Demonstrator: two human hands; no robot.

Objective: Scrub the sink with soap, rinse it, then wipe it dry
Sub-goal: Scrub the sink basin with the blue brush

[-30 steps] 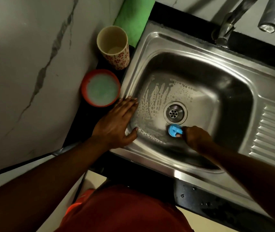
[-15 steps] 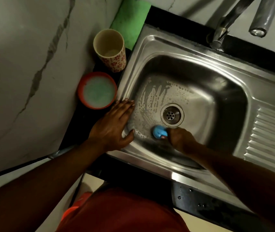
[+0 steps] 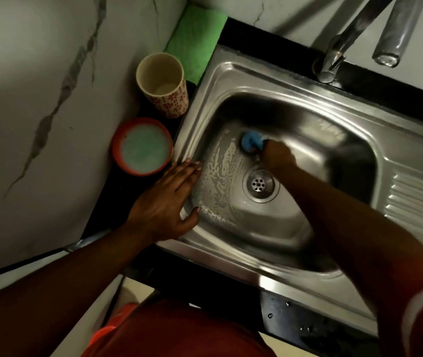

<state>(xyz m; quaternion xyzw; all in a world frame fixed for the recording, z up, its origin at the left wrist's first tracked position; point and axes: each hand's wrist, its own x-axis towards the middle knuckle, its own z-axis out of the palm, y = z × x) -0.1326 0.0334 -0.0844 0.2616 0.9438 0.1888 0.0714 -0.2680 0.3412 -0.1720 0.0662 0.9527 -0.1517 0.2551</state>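
while the right hand grips the blue scrubber, left hand flat on the sink rim, best overlap strokes toward unsoaped steel right of the grip.

Cup and bowl crowd the sink's left rim.

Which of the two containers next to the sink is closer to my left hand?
The red bowl of foamy liquid, just beyond the left hand's fingertips. The flowered cup stands farther back, beside the green cloth.
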